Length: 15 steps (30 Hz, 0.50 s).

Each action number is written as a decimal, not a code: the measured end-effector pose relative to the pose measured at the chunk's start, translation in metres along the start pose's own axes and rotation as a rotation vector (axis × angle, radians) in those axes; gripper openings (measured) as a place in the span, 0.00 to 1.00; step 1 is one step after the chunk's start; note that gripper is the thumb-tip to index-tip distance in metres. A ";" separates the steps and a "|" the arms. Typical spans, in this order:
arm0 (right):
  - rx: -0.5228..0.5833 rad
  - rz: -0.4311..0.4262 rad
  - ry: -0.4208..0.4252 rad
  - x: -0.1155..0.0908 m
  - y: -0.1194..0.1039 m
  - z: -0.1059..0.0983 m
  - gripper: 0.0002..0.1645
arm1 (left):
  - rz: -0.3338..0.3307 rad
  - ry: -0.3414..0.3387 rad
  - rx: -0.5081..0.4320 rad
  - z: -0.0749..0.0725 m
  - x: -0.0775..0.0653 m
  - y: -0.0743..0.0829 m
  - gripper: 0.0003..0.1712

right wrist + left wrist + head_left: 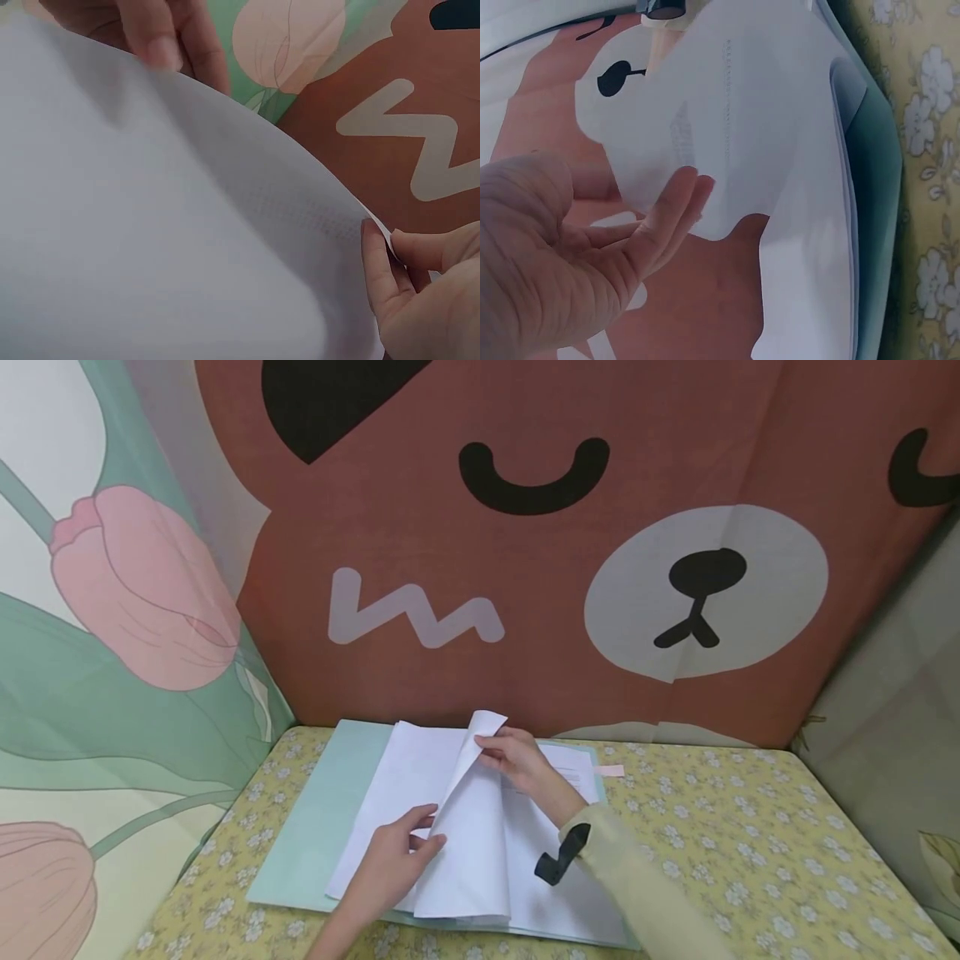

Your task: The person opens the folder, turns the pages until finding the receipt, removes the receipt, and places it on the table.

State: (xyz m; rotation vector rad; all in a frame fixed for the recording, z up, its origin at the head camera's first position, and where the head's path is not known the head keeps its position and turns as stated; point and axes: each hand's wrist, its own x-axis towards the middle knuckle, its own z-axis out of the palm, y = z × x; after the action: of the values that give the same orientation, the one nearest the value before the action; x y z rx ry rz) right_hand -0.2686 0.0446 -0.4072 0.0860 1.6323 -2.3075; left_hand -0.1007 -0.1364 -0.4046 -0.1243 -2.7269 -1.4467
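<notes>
A mint-green folder (307,827) lies spread on the table with white sheets on both sides. My right hand (517,760) pinches the far edge of a white sheet (472,860), which is lifted and curled over in the middle. In the right wrist view, the thumb and fingers (382,270) grip that edge. My left hand (397,856) is at the sheet's left edge, thumb and fingers apart. In the left wrist view, its fingertips (694,180) overlap the lifted sheet. Faint print shows through the paper. More white pages (367,810) lie flat on the left side.
A pink tab (609,771) sticks out at the folder's right. The table has a yellow floral cloth (750,852). A brown bear-print curtain (405,543) stands behind it, and a tulip-print curtain (150,735) hangs at the left. A black strap (562,856) hangs from the right sleeve.
</notes>
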 end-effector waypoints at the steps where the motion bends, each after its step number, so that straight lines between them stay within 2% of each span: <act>1: 0.002 0.000 0.004 0.000 0.000 0.001 0.09 | 0.016 0.014 0.011 0.001 0.000 0.000 0.24; 10: 0.053 -0.008 -0.059 -0.002 0.000 0.000 0.04 | 0.101 0.140 0.152 -0.001 0.002 -0.008 0.23; 15: 0.055 -0.030 -0.102 -0.006 -0.008 -0.009 0.05 | 0.081 0.163 0.208 -0.009 0.004 -0.014 0.22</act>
State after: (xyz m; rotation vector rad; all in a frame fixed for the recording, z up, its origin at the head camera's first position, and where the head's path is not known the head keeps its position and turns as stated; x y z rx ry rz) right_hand -0.2662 0.0568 -0.4021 -0.0441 1.5311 -2.3385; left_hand -0.1063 -0.1513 -0.4106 -0.1018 -2.6839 -1.0944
